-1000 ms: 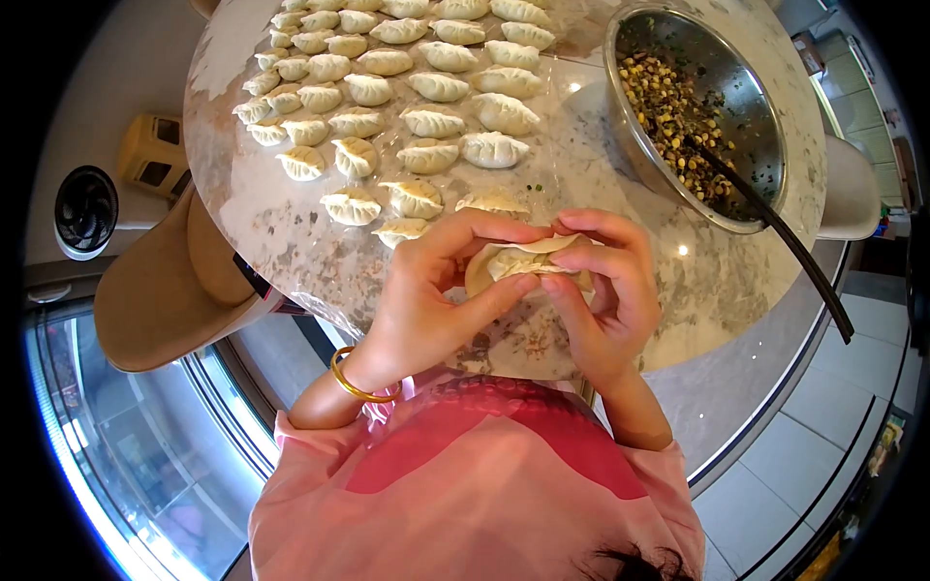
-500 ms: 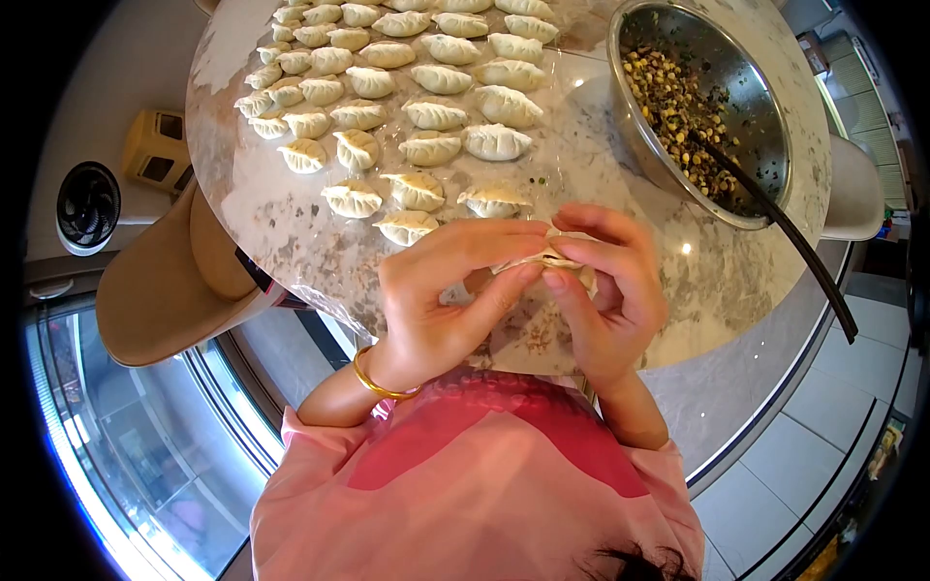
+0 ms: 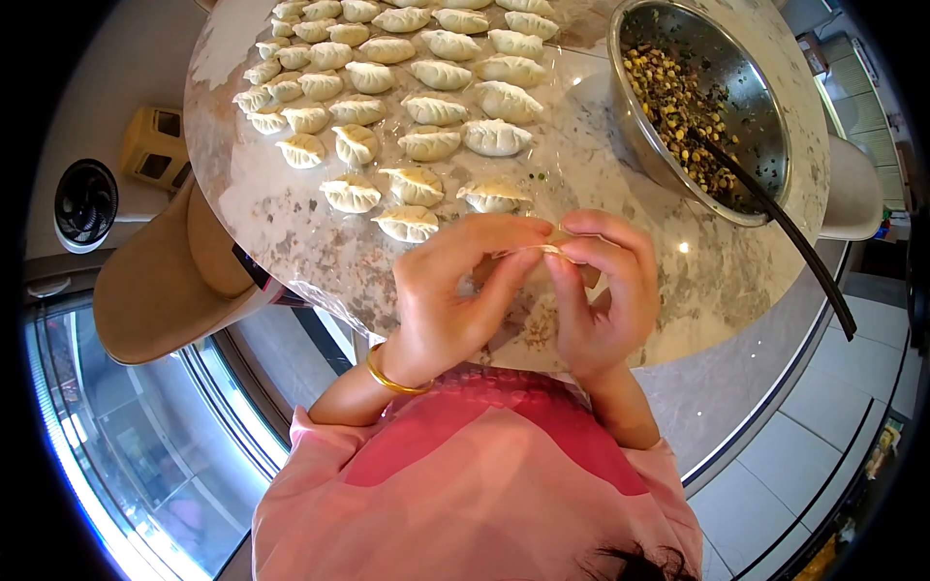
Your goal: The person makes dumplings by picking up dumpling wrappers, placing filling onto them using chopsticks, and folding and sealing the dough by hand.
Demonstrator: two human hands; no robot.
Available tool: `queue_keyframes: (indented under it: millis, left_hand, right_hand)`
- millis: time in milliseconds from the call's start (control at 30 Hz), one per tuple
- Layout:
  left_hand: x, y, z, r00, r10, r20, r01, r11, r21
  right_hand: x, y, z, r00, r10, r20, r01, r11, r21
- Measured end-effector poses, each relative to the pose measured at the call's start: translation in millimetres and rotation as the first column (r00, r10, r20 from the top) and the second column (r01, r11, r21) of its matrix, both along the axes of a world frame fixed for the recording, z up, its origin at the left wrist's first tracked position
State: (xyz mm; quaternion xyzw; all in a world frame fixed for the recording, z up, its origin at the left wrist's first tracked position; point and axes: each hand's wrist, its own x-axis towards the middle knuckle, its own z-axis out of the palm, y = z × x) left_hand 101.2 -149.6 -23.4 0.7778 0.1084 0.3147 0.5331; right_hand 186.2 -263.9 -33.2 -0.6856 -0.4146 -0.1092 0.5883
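A dumpling (image 3: 550, 249) is pinched between both hands above the near part of the table; only its pale edge shows, the rest is hidden by fingers. My left hand (image 3: 460, 281), with a gold bangle at the wrist, closes on its left side. On the right side, my right hand (image 3: 610, 286) grips it with thumb and fingertips. Just beyond the hands lie finished dumplings, the nearest being a pleated one (image 3: 407, 224) and another (image 3: 493, 198). Several rows of pleated dumplings (image 3: 431, 143) spread over the far left of the table.
A steel bowl (image 3: 635, 126) of chopped filling (image 3: 678, 111) stands at the right, with long dark chopsticks (image 3: 790, 228) reaching over its rim. The round marble table (image 3: 717, 281) has clear film on its left edge. A brown chair (image 3: 160, 295) stands at the left.
The wrapper, seen open and folded around its middle a second ago, is now pressed together along its top edge. Both hands have stayed around it, the fingertips drawing closer.
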Motion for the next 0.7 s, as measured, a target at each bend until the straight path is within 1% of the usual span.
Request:
queue_keyframes:
  millis: [33,67,100,133,167,200,267,300,367,433,467,500,533,567,600,633,667,700]
  left_hand:
    - [0,0,-1,0.999,-0.023,-0.032,0.020,0.994,-0.110]
    - [-1,1,1,0.999,-0.020,-0.029,0.017,0.994,-0.110]
    - [-3,1,4,0.997,-0.027,-0.074,0.013,0.983,-0.185]
    - [-4,2,5,0.995,-0.030,-0.094,0.009,0.975,-0.221]
    - [-4,3,5,0.993,-0.034,-0.114,0.003,0.966,-0.257]
    - [-5,4,4,0.996,-0.041,-0.078,0.016,0.955,-0.295]
    - [-6,4,2,0.998,-0.042,-0.040,0.027,0.942,-0.334]
    - [-6,3,0,0.999,-0.040,-0.024,0.031,0.954,-0.298]
    - [-6,3,1,0.999,-0.034,-0.007,0.031,0.964,-0.264]
    - [-9,4,3,0.998,-0.048,-0.047,0.041,0.988,-0.149]
    - [-8,4,2,0.998,-0.040,-0.046,0.033,0.988,-0.152]
    - [-6,4,1,0.999,-0.036,-0.019,0.034,0.995,-0.094]
    - [-6,4,0,0.999,-0.032,0.007,0.032,0.999,-0.037]
    - [-8,5,2,1.000,-0.022,0.008,0.022,0.999,-0.041]
    - [-10,7,7,0.995,-0.092,-0.035,0.089,0.992,-0.088]
    - [-11,8,10,0.984,-0.165,-0.074,0.153,0.978,-0.139]
    - [-12,7,12,0.985,-0.159,-0.072,0.148,0.978,-0.145]
    - [-13,6,13,0.982,-0.179,-0.053,0.158,0.948,-0.277]
  right_hand:
    - [1,-1,-2,1.000,0.002,0.002,-0.002,1.000,-0.001]
    - [2,-3,-5,0.996,0.035,-0.087,-0.032,0.999,0.036]
    - [3,-3,-6,0.982,0.072,-0.172,-0.059,0.995,0.076]
    - [3,-3,-4,0.983,0.075,-0.169,-0.063,0.995,0.076]
    - [2,-3,-1,0.965,0.081,-0.250,-0.059,0.994,0.093]
    - [1,-2,1,0.940,0.087,-0.331,-0.054,0.993,0.109]
    - [1,0,6,0.950,0.113,-0.292,-0.094,0.993,0.076]
    - [1,1,7,0.957,0.137,-0.256,-0.130,0.991,0.044]
    - [0,1,1,0.955,0.136,-0.263,-0.128,0.991,0.048]
    - [-1,1,-2,0.953,0.138,-0.270,-0.129,0.990,0.051]
    - [-2,2,-2,0.976,0.105,-0.190,-0.101,0.995,0.026]
    - [-3,3,-3,0.991,0.072,-0.110,-0.072,0.997,0.003]
    - [-4,2,-3,0.990,0.081,-0.112,-0.082,0.997,-0.001]
    - [-4,-1,-4,0.983,0.082,-0.162,-0.080,0.997,0.022]
    - [-4,-2,-3,0.974,0.083,-0.211,-0.075,0.996,0.044]
    - [-4,-2,-2,0.974,0.090,-0.210,-0.083,0.996,0.038]
    - [-3,-1,1,0.932,0.150,-0.329,-0.113,0.985,0.129]
    - [-3,-1,3,0.874,0.216,-0.435,-0.129,0.967,0.222]
